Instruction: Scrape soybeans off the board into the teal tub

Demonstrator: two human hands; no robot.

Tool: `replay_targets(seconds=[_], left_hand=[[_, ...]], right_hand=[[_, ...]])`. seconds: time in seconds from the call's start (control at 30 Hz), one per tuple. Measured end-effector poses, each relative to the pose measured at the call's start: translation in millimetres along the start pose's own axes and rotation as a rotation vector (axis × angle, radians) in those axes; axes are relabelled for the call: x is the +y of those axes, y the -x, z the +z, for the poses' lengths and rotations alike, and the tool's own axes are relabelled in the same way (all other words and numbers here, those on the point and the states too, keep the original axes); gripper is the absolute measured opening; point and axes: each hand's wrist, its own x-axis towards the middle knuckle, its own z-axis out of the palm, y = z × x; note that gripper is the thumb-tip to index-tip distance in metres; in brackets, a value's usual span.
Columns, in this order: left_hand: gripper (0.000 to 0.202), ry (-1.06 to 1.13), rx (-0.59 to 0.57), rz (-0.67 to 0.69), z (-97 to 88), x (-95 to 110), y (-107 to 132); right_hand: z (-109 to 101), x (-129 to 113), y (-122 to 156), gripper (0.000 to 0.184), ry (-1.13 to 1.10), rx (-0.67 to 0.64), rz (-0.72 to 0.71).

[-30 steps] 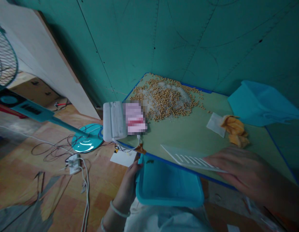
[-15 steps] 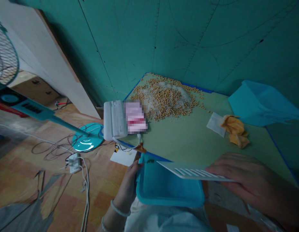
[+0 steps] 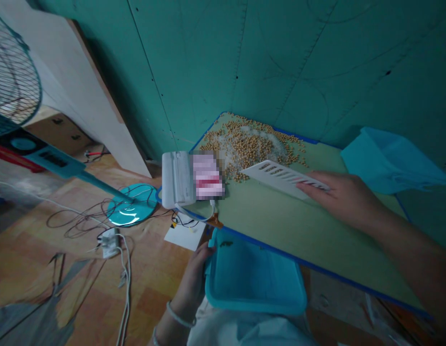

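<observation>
My right hand (image 3: 343, 199) grips a flat white slotted panel (image 3: 280, 177) and holds it low over the green table (image 3: 280, 226), its far end next to a pile of tan beans mixed with white grains (image 3: 251, 146) in the table's back corner. My left hand (image 3: 194, 278) holds the left rim of a teal plastic tray (image 3: 253, 278) below the table's front edge. A few dark bits lie in the tray near its top left.
A white device (image 3: 177, 180) with a cable sits on the table's left corner. A blue bag (image 3: 384, 161) lies at the back right. On the floor at left stand a fan (image 3: 14, 91) with its teal base (image 3: 131, 206), loose cables and a power strip (image 3: 109, 240).
My right hand has carried the slotted panel from the table's front edge, over the tray, back across the table to the bean pile. The yellow cloth is now hidden behind my arm.
</observation>
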Motion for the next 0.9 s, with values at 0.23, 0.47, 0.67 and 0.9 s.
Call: replay_targets(seconds=[0.23,0.47,0.67,0.9], left_hand=[[0.028,-0.053,-0.026,-0.112,-22.4,-8,-8],[0.03,-0.08,-0.028,-0.199,-29.6,-11,-17],[0.028,-0.068,-0.046,-0.186,-27.5,-8,-15],[0.026,-0.086,0.01,-0.162,-31.7,-11,-16]], right_hand=[[12,-6,-9,0.022,0.014,0.064,-0.132],[10,-13,-15,0.022,0.017,0.015,-0.142],[15,-14,-17,0.023,0.043,-0.007,-0.131],[20,-11,-15,0.021,0.051,0.009,-0.165]])
